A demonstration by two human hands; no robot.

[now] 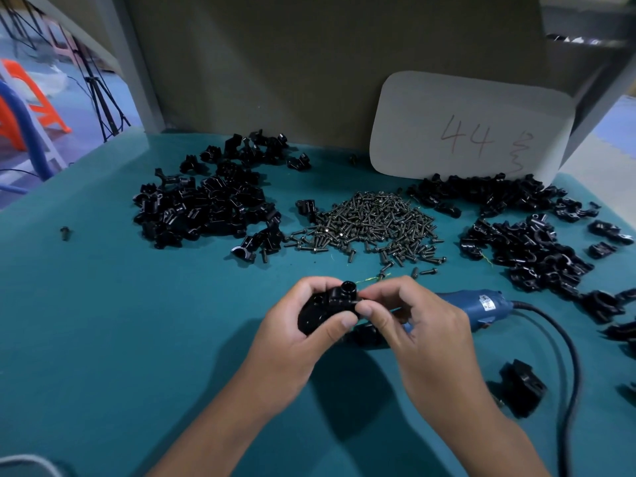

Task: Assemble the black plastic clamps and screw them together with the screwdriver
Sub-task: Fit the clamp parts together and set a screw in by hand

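Nearest the camera: two bare forearms reach forward over the teal surface (pixel 103 339).
Left hand (pixel 292 339): curled around a black plastic clamp (pixel 327 309), thumb pressed across its near side; its grip is grasping the clamp.
Right hand (pixel 423 325): thumb and fingertips pinch the clamp's right end, so this grip is also closed on the clamp.
Clamp position: held just above the surface, between both hands, a round socket facing up.
Screwdriver (pixel 478 304): blue, corded, lying on the surface behind the right hand, partly hidden by it; its black cord (pixel 564 356) loops toward the near right.
Loose clamp piece (pixel 521 387): alone on the surface, right of the right forearm.
Screw pile (pixel 371 222): heaped mid-surface, beyond the hands.
Left clamp pile (pixel 206 201): black parts, left of the screws.
Right clamp pile (pixel 523 242): black parts, right of the screws, trailing toward the edge.
Far back: a white card (pixel 471 125) marked "44" leans against the brown wall.
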